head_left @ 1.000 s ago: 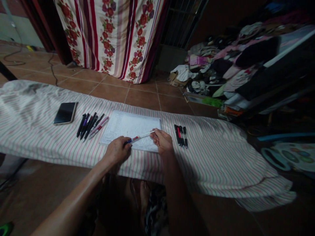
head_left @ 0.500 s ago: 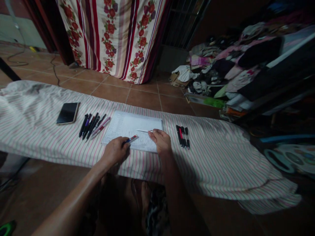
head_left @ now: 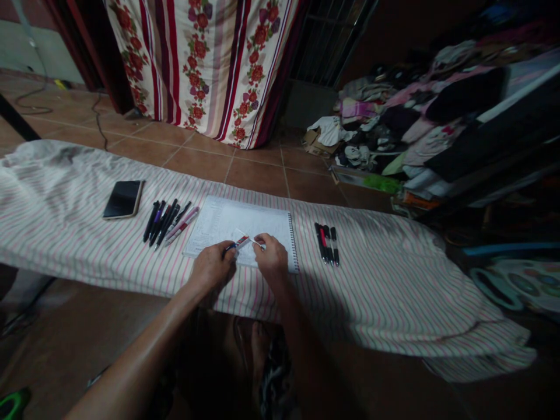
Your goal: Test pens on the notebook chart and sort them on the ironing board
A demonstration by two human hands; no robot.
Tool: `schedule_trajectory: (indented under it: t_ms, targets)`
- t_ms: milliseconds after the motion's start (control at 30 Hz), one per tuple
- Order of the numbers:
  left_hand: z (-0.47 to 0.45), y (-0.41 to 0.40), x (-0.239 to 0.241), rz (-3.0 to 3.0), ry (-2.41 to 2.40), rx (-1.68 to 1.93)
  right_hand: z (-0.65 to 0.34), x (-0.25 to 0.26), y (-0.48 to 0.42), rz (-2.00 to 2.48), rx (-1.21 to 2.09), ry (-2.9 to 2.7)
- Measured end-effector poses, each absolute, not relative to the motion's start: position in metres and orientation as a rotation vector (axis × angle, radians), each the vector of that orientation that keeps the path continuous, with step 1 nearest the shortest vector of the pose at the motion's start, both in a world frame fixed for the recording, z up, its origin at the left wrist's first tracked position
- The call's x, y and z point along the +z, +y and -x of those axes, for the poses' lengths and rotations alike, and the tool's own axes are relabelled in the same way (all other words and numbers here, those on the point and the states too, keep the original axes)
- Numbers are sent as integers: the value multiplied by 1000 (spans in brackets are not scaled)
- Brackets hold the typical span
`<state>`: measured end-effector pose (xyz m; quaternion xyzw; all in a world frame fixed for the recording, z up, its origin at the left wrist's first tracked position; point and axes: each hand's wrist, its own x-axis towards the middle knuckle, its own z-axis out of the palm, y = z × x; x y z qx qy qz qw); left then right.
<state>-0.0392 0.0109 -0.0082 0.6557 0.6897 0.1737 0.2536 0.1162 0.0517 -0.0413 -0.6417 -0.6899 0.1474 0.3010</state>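
Your left hand (head_left: 213, 265) has its fingers curled closed around the blue end of a slim, clear pen barrel with a red mark (head_left: 240, 241). Your right hand (head_left: 272, 255) pinches a thin white stick (head_left: 255, 241) between closely drawn fingertips. Both pieces are over the lower part of a white spiral-bound notebook (head_left: 236, 213).

The notebook lies on a table covered by a pink-and-grey striped cloth (head_left: 394, 280). Left of it are a loose bunch of black, purple and pink pens (head_left: 161, 224) and a dark-screened phone (head_left: 123, 199); right of it, a row of black, clear and red pens (head_left: 324, 244). Beyond are a brown tiled floor (head_left: 258, 172), a floral striped curtain (head_left: 210, 70) and heaped clothes (head_left: 406, 111).

Your fingers hide most of the barrel's blue end; you cannot tell whether barrel and stick touch. A green object (head_left: 15, 402) is cut off at lower left.
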Motion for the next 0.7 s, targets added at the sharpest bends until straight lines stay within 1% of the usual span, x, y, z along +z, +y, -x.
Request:
schedule_trajectory:
  t_ms: [100,233,533,700]
  targets:
    - [39,11,-7,-1752,1894,489,-117,-42,49,1757,195,-1937]
    - [39,11,-7,-1756,1910,465,-120,-41,44,1813,72,-1995]
    - [37,10,-7,-1771,1903,462,-121,-45,44,1655,-53,-2013]
    - [35,10,-8,-1767,1895,448,-117,-43,42,1680,33,-1972]
